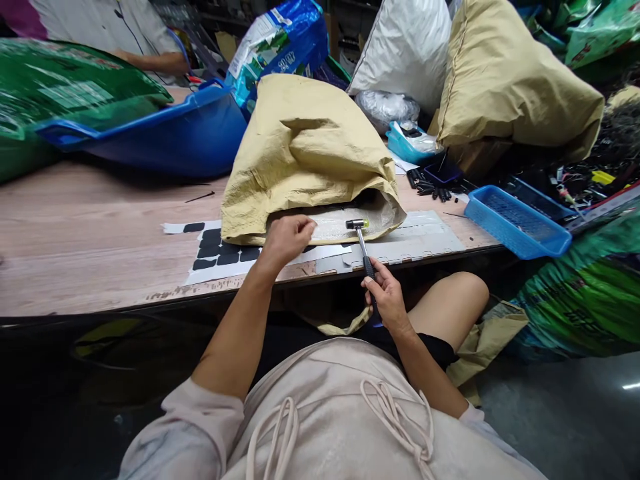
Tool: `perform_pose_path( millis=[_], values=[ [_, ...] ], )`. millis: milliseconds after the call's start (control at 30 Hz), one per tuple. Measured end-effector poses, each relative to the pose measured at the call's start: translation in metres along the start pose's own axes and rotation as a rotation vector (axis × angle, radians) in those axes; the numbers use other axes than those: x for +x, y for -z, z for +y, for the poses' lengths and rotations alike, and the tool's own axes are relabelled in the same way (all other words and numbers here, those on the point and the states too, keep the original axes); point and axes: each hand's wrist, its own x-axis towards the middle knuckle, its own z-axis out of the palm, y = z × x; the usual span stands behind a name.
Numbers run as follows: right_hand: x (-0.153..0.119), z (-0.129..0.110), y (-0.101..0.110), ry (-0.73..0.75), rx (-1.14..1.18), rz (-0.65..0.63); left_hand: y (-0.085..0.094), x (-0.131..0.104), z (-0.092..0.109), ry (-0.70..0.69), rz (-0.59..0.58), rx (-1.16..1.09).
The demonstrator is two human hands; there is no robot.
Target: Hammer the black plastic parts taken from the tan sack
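My right hand point(385, 297) is wrapped round the dark grip of a small mallet point(364, 250), whose head has a black face and a yellow-green face. The mallet's head is up at the mouth of a tan woven sack point(305, 133) that lies on the table. My left hand point(289, 239) is closed, thumb against curled fingers, in front of the same opening; anything inside it is hidden. Whitish translucent plastic point(330, 225) shows within the sack's mouth. Partly under the sack lies a white sheet with black rounded pads point(225, 255).
A grey board point(425, 237) lies along the table's front edge. Right of it sits a blue basket point(517, 220), with short black pieces point(433, 190) behind. A large blue tub point(170, 137) stands at left. Another full tan sack point(515, 80) is at back right. Someone's forearm point(157, 63) shows across the table.
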Motion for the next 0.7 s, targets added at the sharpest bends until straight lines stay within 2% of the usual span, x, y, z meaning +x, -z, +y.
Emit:
perform_pose_path(
  millis=[67,133,233,367,467,567,700],
  values=[
    [0.000,0.000,0.001,0.003,0.004,-0.002,-0.003,0.033,-0.011,0.113,0.156,0.184],
    [0.000,0.001,0.001,0.002,0.006,-0.007,-0.009,0.058,-0.022,0.185,0.217,0.283],
    [0.000,0.001,0.002,0.003,0.008,-0.014,-0.015,0.079,-0.030,0.218,0.182,0.318],
    [0.000,0.001,0.002,0.000,0.012,-0.012,-0.015,0.094,-0.033,0.237,0.122,0.310],
    [0.000,0.000,0.002,-0.001,0.015,-0.015,-0.015,0.098,-0.035,0.215,0.158,0.328],
    [0.000,0.001,0.002,0.002,0.021,-0.022,-0.015,0.088,-0.030,0.174,0.127,0.333],
    [0.001,0.004,0.002,0.015,0.018,-0.004,-0.021,0.055,-0.011,-0.057,0.084,0.267]
  ],
)
